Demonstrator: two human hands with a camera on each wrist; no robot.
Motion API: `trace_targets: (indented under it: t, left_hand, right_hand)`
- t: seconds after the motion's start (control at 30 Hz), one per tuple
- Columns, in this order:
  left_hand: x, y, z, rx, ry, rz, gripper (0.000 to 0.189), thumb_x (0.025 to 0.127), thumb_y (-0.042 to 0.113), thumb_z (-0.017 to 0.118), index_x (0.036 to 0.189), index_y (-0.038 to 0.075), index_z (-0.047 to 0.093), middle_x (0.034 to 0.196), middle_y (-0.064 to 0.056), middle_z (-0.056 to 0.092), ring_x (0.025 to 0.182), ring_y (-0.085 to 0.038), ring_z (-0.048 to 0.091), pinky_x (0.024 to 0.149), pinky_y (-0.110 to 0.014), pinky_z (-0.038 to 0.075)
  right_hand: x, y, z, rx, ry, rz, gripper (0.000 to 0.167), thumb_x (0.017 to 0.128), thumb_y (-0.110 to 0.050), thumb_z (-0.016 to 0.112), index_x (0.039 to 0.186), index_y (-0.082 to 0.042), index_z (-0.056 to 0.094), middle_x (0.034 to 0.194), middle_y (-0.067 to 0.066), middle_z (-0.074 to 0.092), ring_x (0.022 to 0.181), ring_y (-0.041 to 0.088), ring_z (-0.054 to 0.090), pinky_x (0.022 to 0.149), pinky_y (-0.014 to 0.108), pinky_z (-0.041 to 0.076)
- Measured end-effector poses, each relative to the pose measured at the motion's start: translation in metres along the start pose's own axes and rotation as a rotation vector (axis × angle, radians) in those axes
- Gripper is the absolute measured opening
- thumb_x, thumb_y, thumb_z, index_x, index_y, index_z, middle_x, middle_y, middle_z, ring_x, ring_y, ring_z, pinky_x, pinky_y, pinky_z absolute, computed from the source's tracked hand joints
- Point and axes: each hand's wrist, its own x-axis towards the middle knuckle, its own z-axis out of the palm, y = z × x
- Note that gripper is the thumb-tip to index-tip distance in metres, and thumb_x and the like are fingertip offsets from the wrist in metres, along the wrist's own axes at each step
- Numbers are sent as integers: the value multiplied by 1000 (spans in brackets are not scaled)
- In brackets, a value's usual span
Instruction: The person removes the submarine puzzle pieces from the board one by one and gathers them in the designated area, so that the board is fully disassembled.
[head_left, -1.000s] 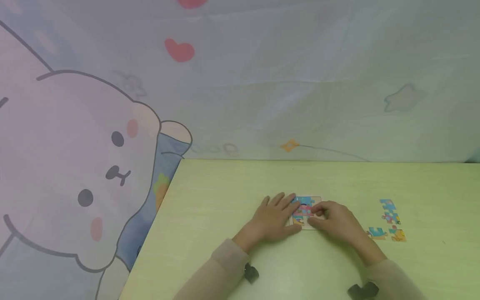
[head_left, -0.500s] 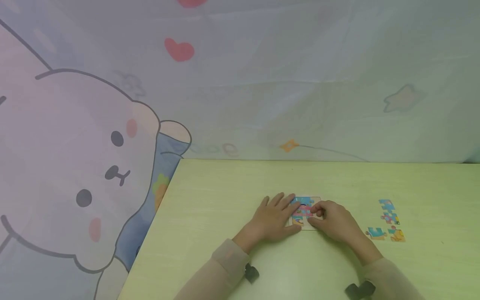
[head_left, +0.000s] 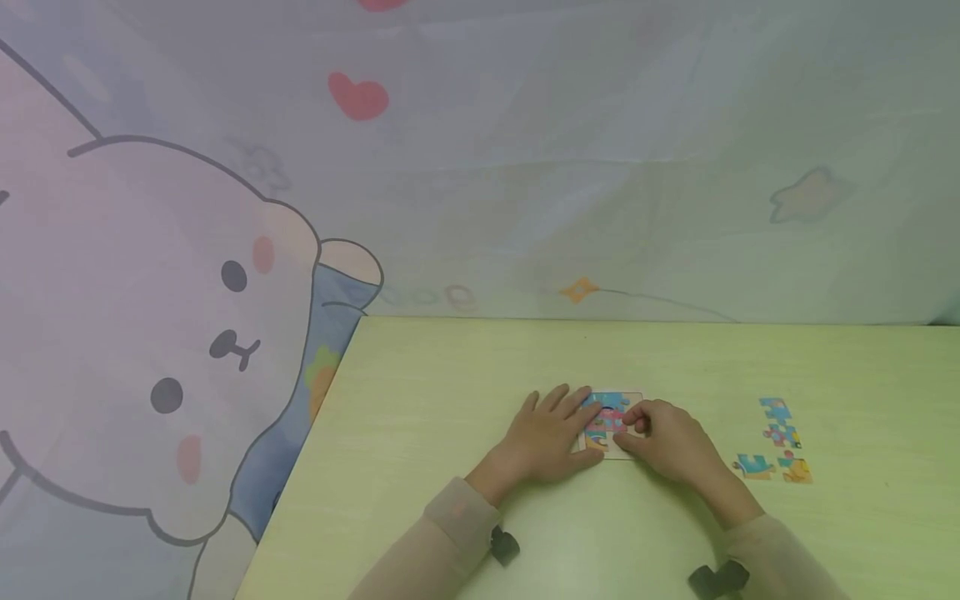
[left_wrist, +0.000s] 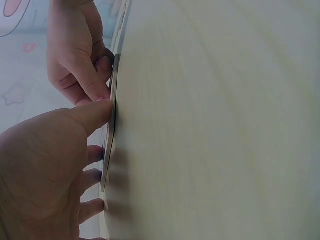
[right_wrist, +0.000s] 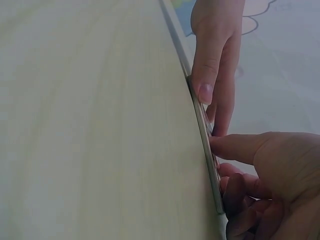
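Note:
A small square jigsaw board (head_left: 633, 398) lies flat on the table, partly filled with blue, pink and orange pieces; bare tan tray shows at its right and lower parts. My left hand (head_left: 546, 437) rests over the board's left side with fingers spread and thumb on the near edge. At the board's right half, my right hand (head_left: 667, 442) has its thumb and curled index finger around a pink puzzle piece (head_left: 617, 423). Seen edge-on in the left wrist view, the board (left_wrist: 111, 125) has both thumbs on it. The right wrist view shows the right hand's other fingers (right_wrist: 245, 215) curled.
To the right on the pale yellow table (head_left: 862, 400) lie several loose puzzle pieces, among them a blue piece (head_left: 753, 467) and an orange piece (head_left: 797, 468). A printed cloth (head_left: 525, 167) with a cartoon bear hangs behind and at the left of the table.
Almost nothing differs. Both hands stay at the board, with only a very slight shift of the right forearm to the left; the loose pieces lie as before.

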Motion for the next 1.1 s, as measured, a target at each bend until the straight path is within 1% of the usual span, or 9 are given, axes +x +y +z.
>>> trace_targets:
  t: [0.47, 0.67, 0.83, 1.1]
  left_hand:
    - [0, 0, -1, -1, 0, -1, 74, 104, 70, 33, 167, 31, 25, 173, 7, 14, 158, -24, 17, 121, -57, 25]
    - [-1, 1, -1, -14, -5, -4, 74, 104, 70, 33, 167, 31, 25, 174, 7, 14, 158, -24, 16, 122, -57, 24]
    - [-1, 1, -2, -11, -6, -4, 74, 104, 70, 33, 167, 32, 25, 173, 7, 14, 158, -24, 16, 121, -57, 25]
    - [-2, 1, -3, -2, -1, 3, 74, 104, 70, 32, 167, 31, 25, 173, 6, 15, 158, -25, 17, 121, -58, 26]
  right_hand:
    - [1, -1, 1, 12, 22, 0, 24, 90, -26, 78, 100, -6, 70, 87, 0, 62, 74, 17, 52, 68, 35, 45]
    - [0, -5, -1, 51, 33, 17, 24, 89, -24, 80, 101, -5, 70, 86, -3, 68, 75, 14, 58, 68, 35, 48]
    - [0, -5, -1, 106, 29, 24, 25, 89, -23, 81, 104, -5, 72, 86, -4, 72, 78, 13, 64, 71, 35, 51]
    - [2, 2, 2, 152, 35, 23, 26, 91, -21, 79, 113, -7, 77, 89, -5, 74, 81, 12, 66, 72, 35, 52]
